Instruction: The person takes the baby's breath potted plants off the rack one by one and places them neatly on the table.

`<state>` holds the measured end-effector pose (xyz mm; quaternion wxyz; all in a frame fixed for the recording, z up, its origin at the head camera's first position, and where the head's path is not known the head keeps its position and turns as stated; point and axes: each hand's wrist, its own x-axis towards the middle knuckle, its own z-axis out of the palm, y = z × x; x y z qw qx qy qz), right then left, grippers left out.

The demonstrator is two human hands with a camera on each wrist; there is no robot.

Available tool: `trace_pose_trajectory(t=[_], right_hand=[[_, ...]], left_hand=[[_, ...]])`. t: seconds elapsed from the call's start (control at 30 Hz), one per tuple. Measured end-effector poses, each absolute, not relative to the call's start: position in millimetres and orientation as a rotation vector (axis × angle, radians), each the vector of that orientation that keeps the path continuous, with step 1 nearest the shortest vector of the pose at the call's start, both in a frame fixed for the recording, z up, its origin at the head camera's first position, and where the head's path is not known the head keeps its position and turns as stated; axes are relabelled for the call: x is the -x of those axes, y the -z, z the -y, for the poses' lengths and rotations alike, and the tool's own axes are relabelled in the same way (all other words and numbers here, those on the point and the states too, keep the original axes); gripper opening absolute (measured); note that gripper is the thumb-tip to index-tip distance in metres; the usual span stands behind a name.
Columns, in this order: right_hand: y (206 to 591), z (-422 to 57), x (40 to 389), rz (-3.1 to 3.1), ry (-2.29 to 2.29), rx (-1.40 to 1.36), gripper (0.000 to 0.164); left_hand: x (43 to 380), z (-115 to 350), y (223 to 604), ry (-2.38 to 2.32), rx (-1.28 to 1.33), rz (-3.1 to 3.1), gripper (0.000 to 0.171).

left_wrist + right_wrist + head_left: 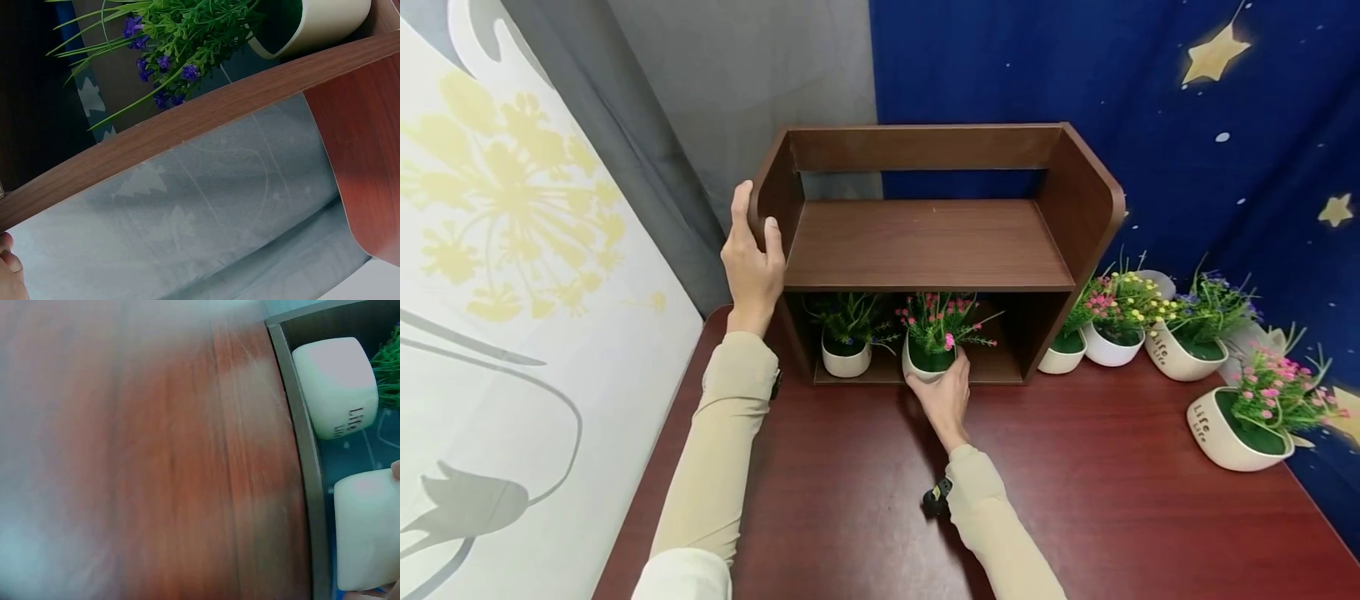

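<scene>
A brown wooden desktop shelf (925, 242) with two levels stands on the table. My left hand (754, 271) grips the front edge of its left side panel, thumb on the inner face and fingers outside. In the lower compartment, my right hand (947, 398) holds the white pot (916, 364) of a pink-flowered artificial plant (940, 321), thumb and fingers on either side of it. To the left in that compartment sits a purple-flowered potted plant (847, 363); its pot (337, 387) carries "Life" lettering in the right wrist view.
Right of the shelf on the red-brown table (850, 500) stand several more potted plants, among them one with yellow and pink flowers (1116, 346), one with purple flowers (1187, 354) and one with pink flowers (1240, 433). A blue curtain (970, 75) hangs behind.
</scene>
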<state>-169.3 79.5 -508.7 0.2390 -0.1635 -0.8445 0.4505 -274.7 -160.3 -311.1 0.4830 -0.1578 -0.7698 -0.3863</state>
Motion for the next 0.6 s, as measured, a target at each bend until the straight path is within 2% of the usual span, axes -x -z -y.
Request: trace_pose_trajectory(t=[0.37,0.6], right_hand=[[492.7,-105.2,119.8,2.377,-1.271,0.352,0.094],[480.3,-134.2,82.4,2.454,-1.242,0.224,0.072]], left_hand=[[272.2,159.9,310.8,0.947,0.376,1.883,0.045],[272.5,160.5,309.9,0.942,0.368,1.894,0.045]])
